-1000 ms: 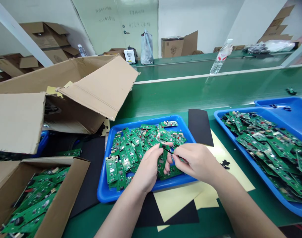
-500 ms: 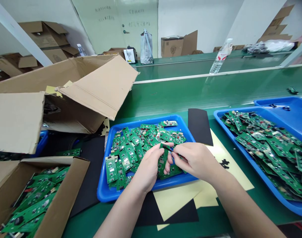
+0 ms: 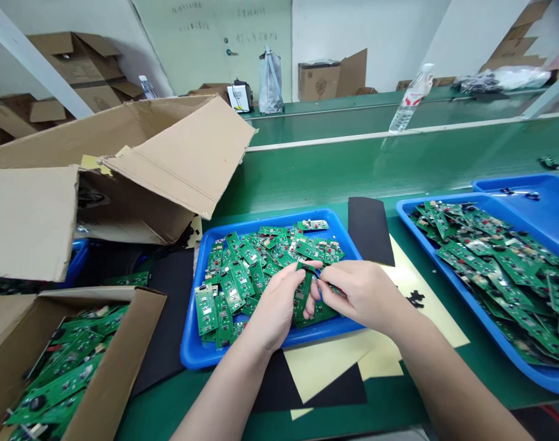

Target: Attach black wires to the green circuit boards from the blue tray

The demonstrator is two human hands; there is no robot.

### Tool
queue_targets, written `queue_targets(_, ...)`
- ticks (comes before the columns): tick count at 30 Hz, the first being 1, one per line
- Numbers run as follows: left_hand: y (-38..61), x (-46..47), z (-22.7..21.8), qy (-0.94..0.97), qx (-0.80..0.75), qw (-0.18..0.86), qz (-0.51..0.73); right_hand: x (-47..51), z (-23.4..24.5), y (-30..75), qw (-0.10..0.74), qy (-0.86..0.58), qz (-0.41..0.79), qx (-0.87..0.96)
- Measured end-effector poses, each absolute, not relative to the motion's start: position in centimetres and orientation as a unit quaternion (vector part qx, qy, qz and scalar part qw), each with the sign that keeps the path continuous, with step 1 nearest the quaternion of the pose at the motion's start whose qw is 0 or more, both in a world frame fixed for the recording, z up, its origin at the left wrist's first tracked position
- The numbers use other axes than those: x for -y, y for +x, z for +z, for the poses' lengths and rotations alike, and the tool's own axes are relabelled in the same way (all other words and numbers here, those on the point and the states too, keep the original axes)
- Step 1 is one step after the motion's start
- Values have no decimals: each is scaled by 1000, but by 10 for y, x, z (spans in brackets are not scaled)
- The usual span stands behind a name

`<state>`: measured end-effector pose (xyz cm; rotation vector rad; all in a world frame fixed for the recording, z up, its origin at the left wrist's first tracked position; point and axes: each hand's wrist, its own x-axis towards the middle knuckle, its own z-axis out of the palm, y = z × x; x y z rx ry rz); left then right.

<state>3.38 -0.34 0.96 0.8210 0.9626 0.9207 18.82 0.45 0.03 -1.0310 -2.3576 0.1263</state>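
Both hands are clamping one small green rectangular circuit board (image 3: 301, 295): the left hand (image 3: 272, 309) is gripping its lower part, and the right hand (image 3: 359, 294) is pinching its top edge. Directly beneath them, a shallow blue plastic tray (image 3: 193, 358) heaped with similar boards (image 3: 242, 269) is sitting on the green bench (image 3: 389, 401).

Surface: green bench (image 3: 334, 171), long, running left to right.
Centre: blue tray (image 3: 190, 354), set partly on black sheets (image 3: 164, 318) and yellow sheets (image 3: 325, 364).
Behind centre: separate black sheet (image 3: 368, 229).
Right: second blue tray (image 3: 467, 298); third (image 3: 550, 208) just behind.
Left: open cardboard box (image 3: 118, 367); tipped cardboard box (image 3: 187, 159).
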Motion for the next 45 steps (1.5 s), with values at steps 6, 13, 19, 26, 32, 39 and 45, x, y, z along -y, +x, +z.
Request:
queue_targets(6,34,3,9,378,-437,706,409,-4,-1,188,270,-383,51,882)
queue_targets(13,31,3,6,433,-428,690,391,-5,1,190,286,-435,108,847)
queue_targets(19,30,3,11,474,-422,679,370,-9,2,195,306,-470,110,821)
queue_targets(26,28,3,11,555,-450,630,303,-12,0,195,310,-458,21,833)
queue_targets(32,27,2,9,575,-441,636,266,-14,-5,191,339,-432,-21,835)
queue_targets(39,28,2,10,600,-431,627,248,-10,-9,181,417,-370,-33,829)
queue_targets(45,29,3,8,586,-449,609,290,-7,-1,183,486,-411,-2,771)
